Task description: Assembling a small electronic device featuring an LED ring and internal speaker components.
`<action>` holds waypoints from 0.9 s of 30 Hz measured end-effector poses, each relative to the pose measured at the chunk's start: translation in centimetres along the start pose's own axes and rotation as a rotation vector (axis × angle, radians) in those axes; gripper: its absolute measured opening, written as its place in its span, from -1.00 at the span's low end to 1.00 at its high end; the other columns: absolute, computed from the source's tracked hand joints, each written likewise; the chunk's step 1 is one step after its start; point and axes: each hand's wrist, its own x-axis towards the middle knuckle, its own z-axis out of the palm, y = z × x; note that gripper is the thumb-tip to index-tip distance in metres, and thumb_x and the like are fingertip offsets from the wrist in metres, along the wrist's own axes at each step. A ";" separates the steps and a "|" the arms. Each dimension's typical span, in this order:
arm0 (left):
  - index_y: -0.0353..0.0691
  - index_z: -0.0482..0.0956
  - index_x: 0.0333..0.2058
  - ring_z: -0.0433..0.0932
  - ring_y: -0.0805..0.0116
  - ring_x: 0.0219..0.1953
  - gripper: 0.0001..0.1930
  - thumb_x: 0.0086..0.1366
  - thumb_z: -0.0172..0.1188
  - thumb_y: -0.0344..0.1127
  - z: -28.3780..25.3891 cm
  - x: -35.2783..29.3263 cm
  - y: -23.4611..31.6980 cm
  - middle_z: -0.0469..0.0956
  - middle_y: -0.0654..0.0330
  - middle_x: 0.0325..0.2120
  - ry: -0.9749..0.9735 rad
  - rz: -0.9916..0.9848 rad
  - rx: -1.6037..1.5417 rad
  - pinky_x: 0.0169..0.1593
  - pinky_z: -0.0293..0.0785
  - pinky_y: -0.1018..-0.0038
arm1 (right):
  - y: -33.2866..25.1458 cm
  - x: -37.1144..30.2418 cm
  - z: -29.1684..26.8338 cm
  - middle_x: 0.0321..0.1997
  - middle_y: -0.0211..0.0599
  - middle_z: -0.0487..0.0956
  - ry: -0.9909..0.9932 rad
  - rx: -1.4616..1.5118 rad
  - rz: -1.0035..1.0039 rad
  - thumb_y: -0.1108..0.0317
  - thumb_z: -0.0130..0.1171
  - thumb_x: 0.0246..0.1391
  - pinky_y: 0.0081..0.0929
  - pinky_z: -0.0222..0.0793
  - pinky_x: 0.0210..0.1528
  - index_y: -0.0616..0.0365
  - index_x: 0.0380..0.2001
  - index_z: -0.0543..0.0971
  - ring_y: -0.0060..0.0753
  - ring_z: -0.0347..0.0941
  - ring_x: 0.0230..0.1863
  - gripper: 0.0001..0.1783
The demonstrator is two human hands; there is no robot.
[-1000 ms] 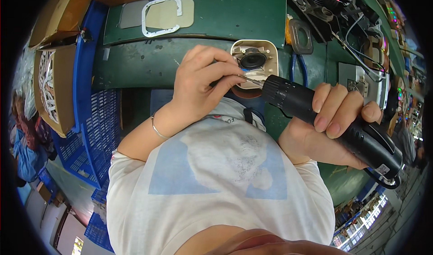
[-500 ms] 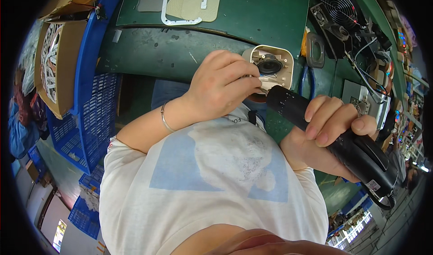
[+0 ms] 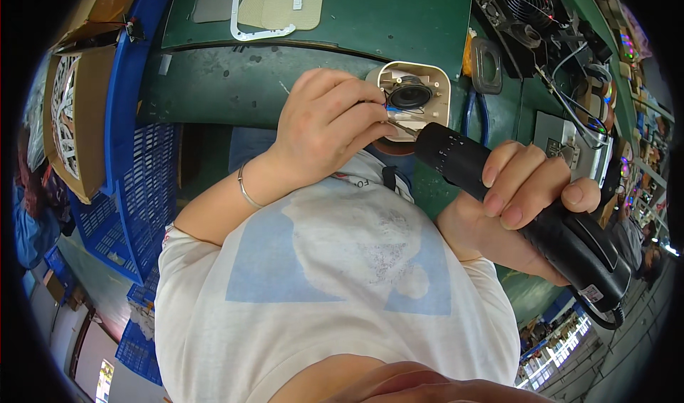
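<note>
My right hand [image 3: 531, 189] is wrapped around a black corded electric screwdriver [image 3: 456, 159], held at a slant. Its thin metal bit [image 3: 405, 128] points left toward my left hand's fingertips. My left hand [image 3: 331, 121] is closed in a pinch at the near left side of an open cream housing [image 3: 444, 93]; whatever small thing the fingers hold is hidden. Inside the housing sits a round black speaker [image 3: 410, 96], with bits of blue wire beside my fingers. A reddish-brown round edge [image 3: 393, 147] shows just under the housing.
On the green bench [image 3: 214, 82] lie a white open frame [image 3: 236, 11], beige mesh pads [image 3: 310, 7] and a grey pad [image 3: 214, 0]. Blue-handled pliers [image 3: 485, 118] and a grey oval-windowed part [image 3: 486, 64] lie right of the housing. A black fan [image 3: 526, 0] stands farther right; blue crates [image 3: 146, 189] stand left.
The whole view has shifted a little, moving the bench things left. The bit shows more plainly between the screwdriver and my left fingertips. Both hands keep their grips.
</note>
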 end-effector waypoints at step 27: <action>-0.15 0.59 -0.36 0.52 0.22 -0.20 -0.73 -0.08 0.45 -0.34 0.0 0.3 0.6 0.57 0.32 -0.28 -0.054 -0.016 -0.051 -0.15 0.39 0.30 | -0.8 -0.6 -0.3 -0.46 -0.04 0.57 -0.100 -0.031 0.046 0.03 -0.21 0.42 -0.11 0.41 -0.30 0.16 -0.08 0.37 -0.10 0.50 -0.48 -0.61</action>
